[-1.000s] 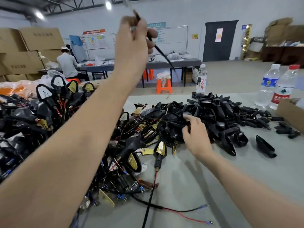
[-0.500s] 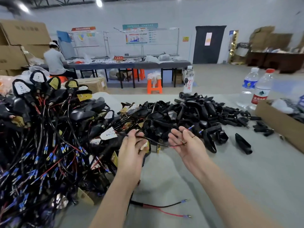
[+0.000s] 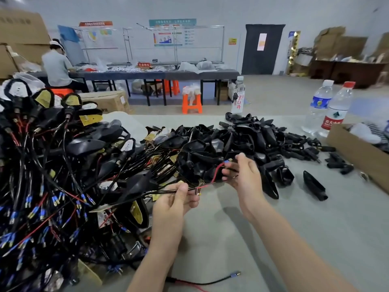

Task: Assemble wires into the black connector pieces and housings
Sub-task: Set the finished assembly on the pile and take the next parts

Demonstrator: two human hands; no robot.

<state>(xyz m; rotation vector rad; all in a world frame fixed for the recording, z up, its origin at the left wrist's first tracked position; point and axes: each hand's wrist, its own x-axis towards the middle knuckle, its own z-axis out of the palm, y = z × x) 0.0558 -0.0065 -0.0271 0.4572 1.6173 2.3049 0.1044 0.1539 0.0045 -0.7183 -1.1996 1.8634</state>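
The left half of the table (image 3: pixel 305 239) is swamped by a big tangle of wired assemblies (image 3: pixel 52 175). Black and red leads with blue ends stick out everywhere, piled right up to the near edge. Zero room to move on that side.

The left hand (image 3: pixel 174 205) sits right at the tangle's right fringe. Its fingers are curled in, with thumb and forefinger pinching the black sheathed part of a wire (image 3: pixel 212 179). From that pinch the wire splits into a red lead and a black one, and both run up and to the right into the right hand (image 3: pixel 245 175). That hand's palm is turned roughly toward the person, with the fingertips (image 3: pixel 226 172) closed lightly round the leads. The red lead's blue terminal (image 3: pixel 227 162) pokes out just above them, under the forefinger.

So the wire is up in the air, strung between the two hands. It hangs over the front fringe of the heap of black housings (image 3: pixel 242 140), which fills the middle of the table behind them.

The open space is in front and to the right. There's bare grey surface under both forearms, with just one loose wire (image 3: pixel 210 281) lying near the front edge. A single housing (image 3: pixel 313 187) lies apart, right of the heap. A cardboard box (image 3: pixel 357 154) closes off the right edge, with water bottles (image 3: pixel 336 110) standing just behind it.
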